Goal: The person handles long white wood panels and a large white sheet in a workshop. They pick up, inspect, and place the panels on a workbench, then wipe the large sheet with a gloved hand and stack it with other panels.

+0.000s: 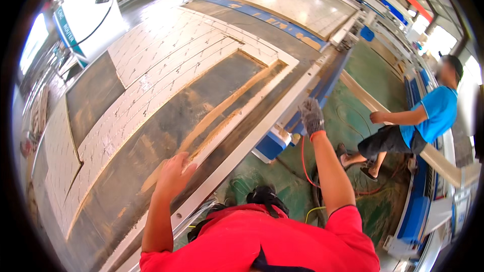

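Note:
A pale board (169,65) with dark cut lines lies on the flat machine bed (189,111), with large openings where the brown bed surface shows. Along the opening nearest me runs a narrow pale strip (234,121) of the same board. My bare left hand (174,175) is at this strip, its fingers bent over it and the thumb on the near side. A grey work glove with a red cuff covers my right hand (311,116), out past the bed's right edge. Its fingers look curled, but whatever they hold cannot be made out.
Sawdust streaks (229,98) mark the bed. Another pale board (292,5) lies at the far end. On the right, a person in a blue shirt (438,108) stands by a ribbed hose (360,90). A red hose (305,163) crosses the green floor (348,116) near me.

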`<state>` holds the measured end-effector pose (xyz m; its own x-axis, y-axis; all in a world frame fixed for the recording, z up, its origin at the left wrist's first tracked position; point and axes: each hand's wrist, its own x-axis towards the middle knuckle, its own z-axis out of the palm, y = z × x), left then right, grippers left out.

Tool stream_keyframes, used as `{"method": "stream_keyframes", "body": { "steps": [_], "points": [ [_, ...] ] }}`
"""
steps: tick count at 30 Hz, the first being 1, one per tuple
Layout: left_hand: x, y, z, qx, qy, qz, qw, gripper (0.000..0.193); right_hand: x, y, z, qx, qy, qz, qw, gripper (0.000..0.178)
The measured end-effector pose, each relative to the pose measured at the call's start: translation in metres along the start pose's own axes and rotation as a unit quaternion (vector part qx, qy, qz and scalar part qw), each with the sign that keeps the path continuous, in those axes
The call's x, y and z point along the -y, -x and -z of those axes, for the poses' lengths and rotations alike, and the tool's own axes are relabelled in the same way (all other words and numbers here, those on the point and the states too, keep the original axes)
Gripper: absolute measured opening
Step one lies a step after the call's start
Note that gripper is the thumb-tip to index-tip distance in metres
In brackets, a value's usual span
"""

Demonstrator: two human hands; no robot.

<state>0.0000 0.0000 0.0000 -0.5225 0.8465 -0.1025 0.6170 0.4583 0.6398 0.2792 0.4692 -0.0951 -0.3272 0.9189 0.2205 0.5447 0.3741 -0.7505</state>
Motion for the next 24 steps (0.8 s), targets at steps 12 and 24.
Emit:
{"method": "stream_keyframes", "body": {
  "steps": [12,24],
  "points": [
    [-0.099,-0.008,-0.101,-0.232,0.173,0.227,0.930,0.037,-0.002,-0.348,-0.094,0.214,0.307,0.106,0.921,0.090],
    [-0.173,-0.037,-0.183,-0.321,0.353,0.296,0.828,0.038,0.031,-0.409,-0.044,0.255,0.283,0.228,0.896,0.104]
  ]
}}
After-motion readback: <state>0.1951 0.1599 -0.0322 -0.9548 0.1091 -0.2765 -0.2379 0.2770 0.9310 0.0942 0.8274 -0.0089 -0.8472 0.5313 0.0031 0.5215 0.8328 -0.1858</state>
